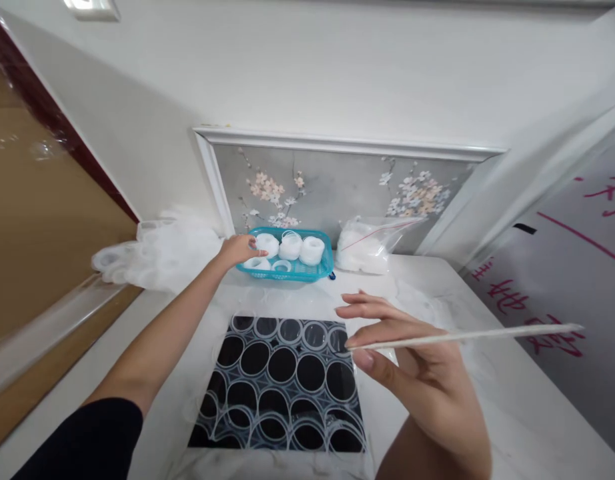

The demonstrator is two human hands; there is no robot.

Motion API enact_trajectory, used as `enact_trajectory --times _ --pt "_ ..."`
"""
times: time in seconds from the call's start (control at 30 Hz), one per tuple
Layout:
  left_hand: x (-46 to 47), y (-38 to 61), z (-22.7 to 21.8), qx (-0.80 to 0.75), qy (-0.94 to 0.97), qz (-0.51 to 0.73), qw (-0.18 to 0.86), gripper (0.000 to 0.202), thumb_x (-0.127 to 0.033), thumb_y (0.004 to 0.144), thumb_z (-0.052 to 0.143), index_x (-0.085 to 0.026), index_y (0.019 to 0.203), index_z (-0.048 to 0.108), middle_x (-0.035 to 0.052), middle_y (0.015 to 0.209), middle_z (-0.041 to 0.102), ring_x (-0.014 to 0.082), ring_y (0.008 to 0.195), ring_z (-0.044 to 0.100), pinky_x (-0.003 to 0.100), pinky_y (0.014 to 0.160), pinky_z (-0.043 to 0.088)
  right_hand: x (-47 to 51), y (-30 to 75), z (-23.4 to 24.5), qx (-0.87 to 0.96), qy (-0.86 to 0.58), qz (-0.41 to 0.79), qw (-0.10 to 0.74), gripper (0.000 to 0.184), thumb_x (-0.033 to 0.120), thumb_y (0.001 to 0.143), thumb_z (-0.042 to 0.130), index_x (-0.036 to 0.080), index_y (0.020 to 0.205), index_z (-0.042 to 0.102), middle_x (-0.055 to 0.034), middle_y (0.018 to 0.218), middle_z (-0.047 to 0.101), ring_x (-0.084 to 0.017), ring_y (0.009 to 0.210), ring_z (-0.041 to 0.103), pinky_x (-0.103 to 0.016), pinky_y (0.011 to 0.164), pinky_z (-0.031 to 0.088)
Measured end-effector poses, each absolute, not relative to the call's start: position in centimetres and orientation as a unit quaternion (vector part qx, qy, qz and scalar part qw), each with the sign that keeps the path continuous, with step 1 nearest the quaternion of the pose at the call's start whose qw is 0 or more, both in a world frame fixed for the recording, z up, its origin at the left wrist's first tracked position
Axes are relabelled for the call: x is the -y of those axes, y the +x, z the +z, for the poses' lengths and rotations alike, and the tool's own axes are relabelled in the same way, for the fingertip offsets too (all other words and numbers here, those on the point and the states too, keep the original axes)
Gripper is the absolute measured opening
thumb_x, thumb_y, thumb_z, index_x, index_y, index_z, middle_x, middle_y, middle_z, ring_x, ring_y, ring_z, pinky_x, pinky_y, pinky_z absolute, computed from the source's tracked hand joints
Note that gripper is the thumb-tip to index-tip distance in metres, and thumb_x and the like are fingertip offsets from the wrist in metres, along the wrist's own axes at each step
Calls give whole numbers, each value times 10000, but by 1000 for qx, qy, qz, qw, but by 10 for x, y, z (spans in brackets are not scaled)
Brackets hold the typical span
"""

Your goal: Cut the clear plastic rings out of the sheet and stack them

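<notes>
- Right grip (412, 370) is pinched shut on a thin white stick (487, 333), with the thumb under its near end and 2 fingertips over it. The other fingers fan out loose, and the stick runs level to this grip's right.
- Just left of and below that grip, a black sheet (282, 365) lies on the table (512, 407), packed with clear rings (315, 333) that touch rim to rim.
- Left grip (240, 250) is stretched well beyond the sheet, at the left end of a teal basket (287, 275). Its fingers curl onto a white ring (267, 245), but I cannot tell whether they have closed on it.
- To do this well, I judge: take only 1 ring, by its rim, and lift it straight up so its neighbours are not disturbed. Keep the stick's tip high, clear of the laid rings.
- Farther out, a clear-plastic heap (157, 257) lies to the left grip's left and a filled bag (362, 250) to its right.
</notes>
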State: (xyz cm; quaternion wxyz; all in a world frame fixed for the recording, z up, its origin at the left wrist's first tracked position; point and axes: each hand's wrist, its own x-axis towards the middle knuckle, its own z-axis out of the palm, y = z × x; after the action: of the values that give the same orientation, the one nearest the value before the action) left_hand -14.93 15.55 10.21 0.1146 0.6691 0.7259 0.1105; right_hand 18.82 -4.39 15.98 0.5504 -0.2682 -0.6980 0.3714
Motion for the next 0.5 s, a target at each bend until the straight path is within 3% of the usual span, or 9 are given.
enact_trajectory --times 0.13,0.23,0.37,0.5 --pt "-169 -157 106 -716 687 34 123 644 -592 595 828 -193 1089 725 118 1221 708 379 1218 585 447 1028 432 44 191 161 699 -258 372 553 177 169 832 740 328 898 780 2 910 784 -256 1040 710 -542 1081 464" --pt "-170 -163 104 -702 701 -4 127 593 -543 677 804 -205 1154 705 113 1307 663 344 1257 570 432 1063 408 44 193 164 696 -250 378 557 176 170 833 739 325 903 782 -2 901 788 -249 986 725 -538 1067 479" --pt "-166 -165 99 -697 707 -46 115 507 -465 815 747 -176 1222 659 123 1361 617 320 1301 530 521 1123 335 45 192 166 697 -245 378 558 171 178 830 744 324 908 786 -9 910 792 -249 956 733 -534 1057 489" --pt "-163 -165 94 -695 707 -70 106 450 -451 925 645 -152 1260 616 124 1364 588 294 1282 534 555 1103 366 46 191 165 700 -250 380 551 165 185 828 750 322 913 787 -15 951 791 -257 1007 720 -534 1073 464"
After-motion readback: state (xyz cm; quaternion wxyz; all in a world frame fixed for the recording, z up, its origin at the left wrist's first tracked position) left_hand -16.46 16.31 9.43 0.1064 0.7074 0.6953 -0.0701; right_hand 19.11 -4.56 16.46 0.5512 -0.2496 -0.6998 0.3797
